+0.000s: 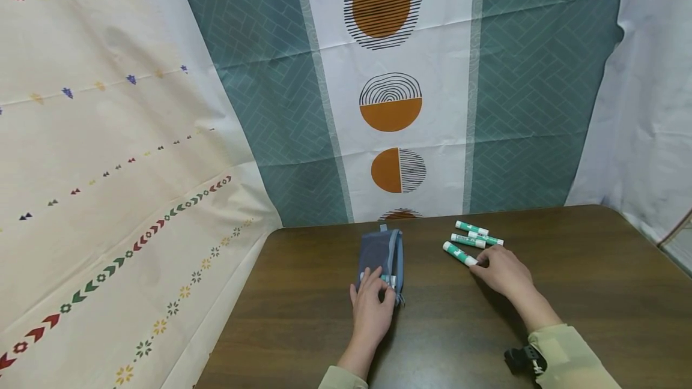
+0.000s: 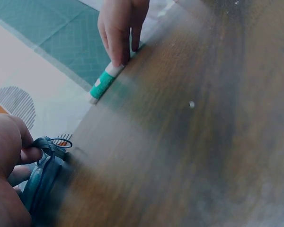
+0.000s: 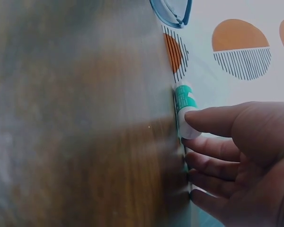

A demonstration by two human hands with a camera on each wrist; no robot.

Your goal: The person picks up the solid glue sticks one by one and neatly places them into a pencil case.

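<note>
A blue-grey zippered pencil case point(image 1: 373, 254) lies on the table with its zip side open to the right. My left hand point(image 1: 373, 311) is at its near end; in the left wrist view the thumb and a finger pinch the case near the zip end. Part of a glue stick point(image 1: 389, 280) shows in the case beside the fingers. To the right, my right hand point(image 1: 505, 270) pinches the near white end of a green-and-white glue stick point(image 3: 185, 97) between thumb and forefinger, low at the tabletop. Just beyond it lie three similar glue sticks point(image 1: 468, 240), close together.
The brown wooden table point(image 1: 432, 329) ends at a hanging patterned cloth point(image 1: 400, 107) at the back. A cream cloth point(image 1: 135, 197) hangs along the left side. A small black device point(image 1: 521, 360) sits at the right sleeve.
</note>
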